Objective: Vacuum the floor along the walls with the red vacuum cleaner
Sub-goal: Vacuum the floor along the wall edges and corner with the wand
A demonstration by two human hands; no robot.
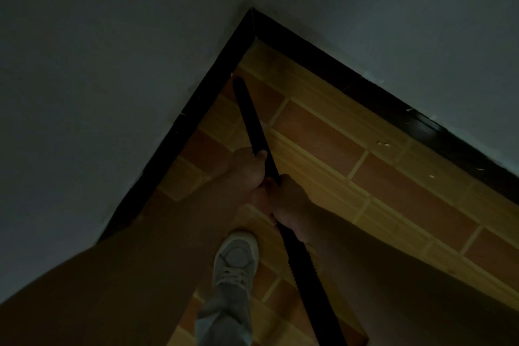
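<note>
Head view: left hand [247, 170], right hand [290, 201] both grasp black vacuum tube [248, 112]; tip beside skirting [196, 109].

A black vacuum wand [250, 118] slants from bottom centre up to mid-frame. Its narrow tip is just beside the dark skirting [196, 109] of the left wall [112, 64], over the orange-and-tan tiled floor [323, 135]. Its lower stretch is ribbed hose [303, 275].

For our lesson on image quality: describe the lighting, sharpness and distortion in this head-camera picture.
Head view: dim, underexposed; the walls read grey, only the tiled floor keeps colour; the black tube and skirting board sink into shadow; left hand and right hand gripping the tube look soft, dark; wide-angle stretch swells the forearms at bottom.
</note>
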